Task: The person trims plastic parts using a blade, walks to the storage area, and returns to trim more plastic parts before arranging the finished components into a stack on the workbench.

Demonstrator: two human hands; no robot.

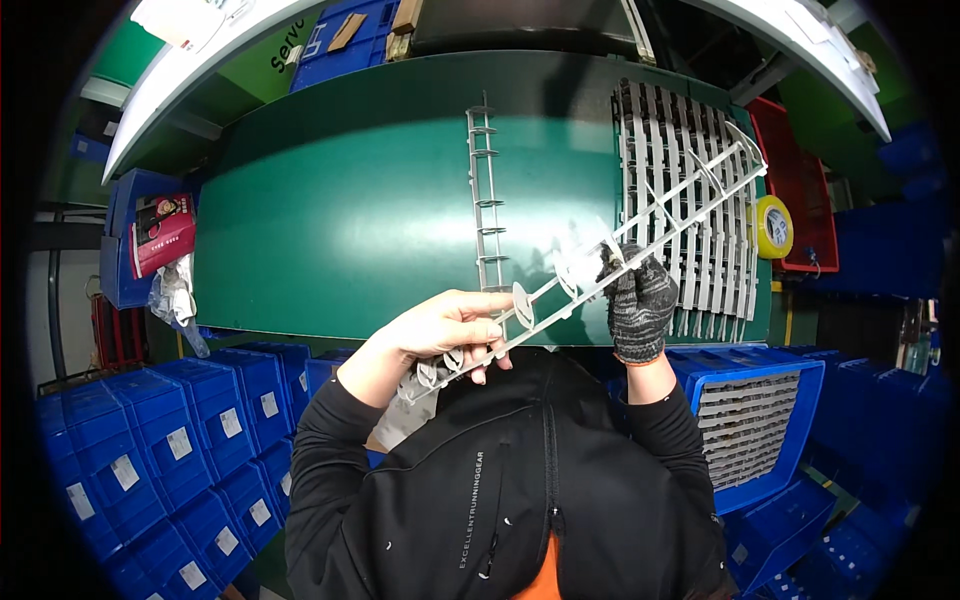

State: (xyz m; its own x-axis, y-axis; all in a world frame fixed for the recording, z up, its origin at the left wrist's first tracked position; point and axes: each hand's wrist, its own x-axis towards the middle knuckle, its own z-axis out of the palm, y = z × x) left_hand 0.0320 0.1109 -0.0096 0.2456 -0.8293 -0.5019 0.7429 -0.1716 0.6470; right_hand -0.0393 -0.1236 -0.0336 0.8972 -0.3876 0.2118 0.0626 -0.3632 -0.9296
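A long, light grey, ladder-shaped strip (700, 213) slants from low left to far right in front of me. Rounded discs or loops sit between its two rails. My bare left hand (440, 325) is closed around its lower-left part, with the thumb and fingers on the rails. Farther along, my right hand (642, 305), in a dark grey knit glove, grips the lower rail with curled fingers. A similar narrow strip (473, 165) lies lengthwise on the green tabletop (330, 210), just beyond my left hand. The held strip's far end passes above a row of stacked strips (632, 135).
Yellow tape (774, 227) sits by the table's right edge, next to a red bin (815, 200). An open blue crate (812, 400) with similar strips stands at lower right. Blue crates (215, 410) are stacked at left. A dark red packet (163, 235) rests by the left edge.
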